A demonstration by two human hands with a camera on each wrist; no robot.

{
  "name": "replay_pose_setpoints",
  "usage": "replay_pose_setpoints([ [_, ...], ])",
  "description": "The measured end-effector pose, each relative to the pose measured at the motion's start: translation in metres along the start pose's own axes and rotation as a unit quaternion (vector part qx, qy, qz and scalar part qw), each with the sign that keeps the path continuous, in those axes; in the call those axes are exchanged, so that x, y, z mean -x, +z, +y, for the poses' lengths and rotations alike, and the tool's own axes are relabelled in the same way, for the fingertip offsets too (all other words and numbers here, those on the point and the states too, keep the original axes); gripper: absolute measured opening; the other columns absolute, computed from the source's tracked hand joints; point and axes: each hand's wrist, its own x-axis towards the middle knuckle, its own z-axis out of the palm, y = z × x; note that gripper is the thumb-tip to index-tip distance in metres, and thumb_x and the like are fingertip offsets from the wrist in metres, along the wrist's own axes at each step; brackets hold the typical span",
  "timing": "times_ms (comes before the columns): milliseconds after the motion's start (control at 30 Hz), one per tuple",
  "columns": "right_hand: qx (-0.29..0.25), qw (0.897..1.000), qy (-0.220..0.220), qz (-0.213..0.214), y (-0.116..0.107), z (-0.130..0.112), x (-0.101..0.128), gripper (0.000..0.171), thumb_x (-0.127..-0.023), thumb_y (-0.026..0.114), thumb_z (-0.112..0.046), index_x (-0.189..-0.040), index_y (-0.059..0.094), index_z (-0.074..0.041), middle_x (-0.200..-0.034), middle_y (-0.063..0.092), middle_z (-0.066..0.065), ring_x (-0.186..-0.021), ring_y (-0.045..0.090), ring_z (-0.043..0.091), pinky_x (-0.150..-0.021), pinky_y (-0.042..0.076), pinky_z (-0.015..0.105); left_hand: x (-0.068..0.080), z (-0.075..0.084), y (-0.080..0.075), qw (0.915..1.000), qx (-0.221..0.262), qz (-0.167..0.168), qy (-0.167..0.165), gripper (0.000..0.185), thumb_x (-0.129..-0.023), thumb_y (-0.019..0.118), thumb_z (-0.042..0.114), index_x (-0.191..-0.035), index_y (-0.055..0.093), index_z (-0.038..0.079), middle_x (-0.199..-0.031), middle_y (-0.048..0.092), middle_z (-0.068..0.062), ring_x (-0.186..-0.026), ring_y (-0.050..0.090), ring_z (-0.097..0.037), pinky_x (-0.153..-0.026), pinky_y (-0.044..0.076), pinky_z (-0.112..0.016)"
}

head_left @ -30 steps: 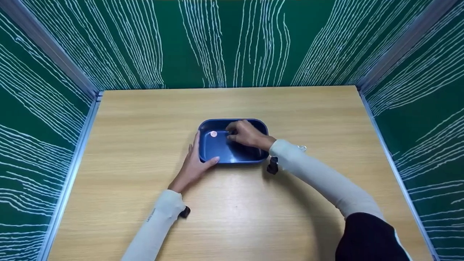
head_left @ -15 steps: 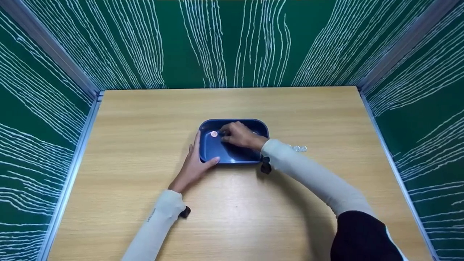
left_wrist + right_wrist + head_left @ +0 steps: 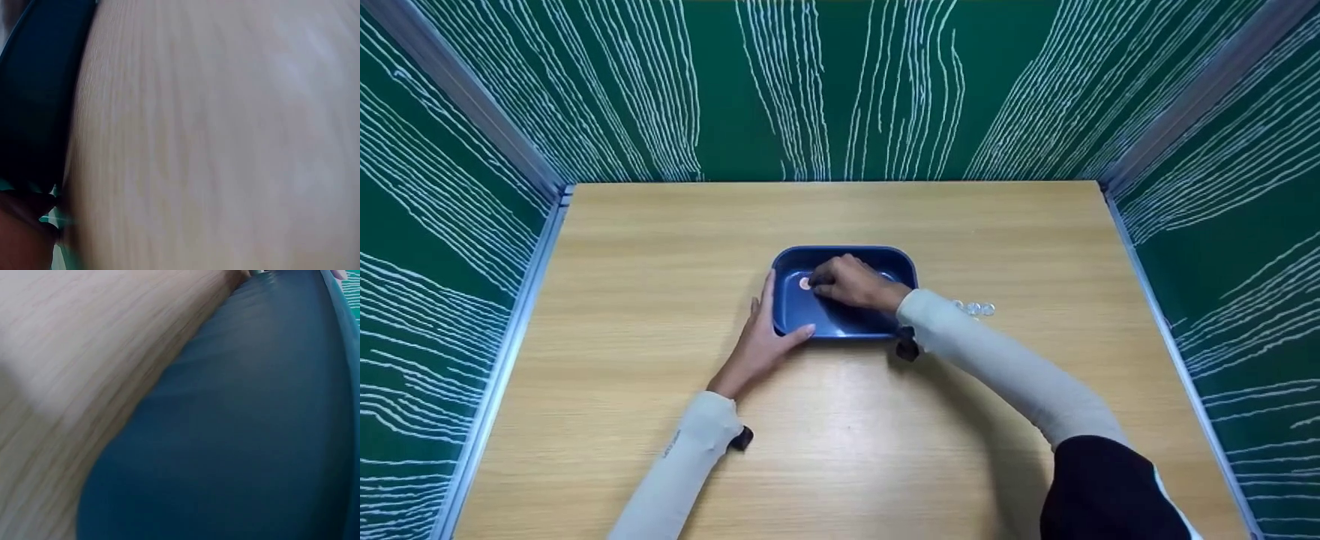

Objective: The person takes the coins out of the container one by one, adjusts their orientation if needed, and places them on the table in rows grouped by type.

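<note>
A blue rectangular container (image 3: 844,330) with rounded corners sits on the table. My left hand (image 3: 765,341) holds its left side in the head view, fingers along the outer wall and thumb over the front rim. My right hand (image 3: 851,281) reaches down inside, fingers bent, with fingertips right at the edge of a small round copper-coloured coin (image 3: 805,283). I cannot tell whether the fingers pinch the coin. The container's dark outer wall (image 3: 42,95) fills the left of the left wrist view. Its blue side (image 3: 225,422) fills much of the right wrist view.
Several small shiny, silvery round discs (image 3: 973,308) lie on the wooden table (image 3: 847,427) right of the container, partly behind the right sleeve. Green panels (image 3: 885,90) with white lines enclose the table at the back and sides.
My right hand has moved left inside the container, up to the coin, which has shifted slightly toward the front. More discs show beside the right sleeve. The left hand stays in place.
</note>
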Motion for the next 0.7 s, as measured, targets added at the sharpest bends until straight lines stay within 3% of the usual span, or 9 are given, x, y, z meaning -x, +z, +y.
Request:
replay_pose_setpoints([
  [300,0.026,0.999,-0.011,0.021,0.008,-0.008,-0.005,0.028,-0.107,0.075,-0.016,-0.131,0.079,-0.002,-0.116,0.081,0.011,-0.092,0.072,0.018,-0.087,0.063,0.041,0.0,-0.002,0.001,0.9999,0.004,0.003,0.01,0.12,-0.097,0.084,0.051,-0.178,-0.004,0.037,-0.186,0.003,-0.008,-0.167,-0.003,-0.051,-0.133,0.01,-0.069],
  [500,0.052,0.998,-0.024,0.036,0.014,-0.009,-0.009,0.021,-0.107,0.075,-0.019,-0.118,0.08,-0.002,-0.109,0.08,0.012,-0.095,0.075,0.025,-0.085,0.063,0.049,0.001,-0.003,0.002,1.0,0.002,0.007,0.005,0.121,-0.095,0.083,0.055,-0.178,-0.003,0.036,-0.185,0.006,-0.01,-0.167,-0.001,-0.051,-0.133,0.012,-0.068],
  [700,0.07,0.995,-0.049,0.043,0.02,0.007,-0.012,0.012,-0.098,0.08,-0.015,-0.103,0.075,-0.005,-0.094,0.073,0.01,-0.083,0.069,0.026,-0.071,0.059,0.049,0.001,-0.001,0.002,1.0,-0.003,0.005,0.003,0.12,-0.096,0.084,0.051,-0.178,-0.002,0.037,-0.186,0.006,-0.007,-0.166,-0.004,-0.053,-0.132,0.01,-0.071],
])
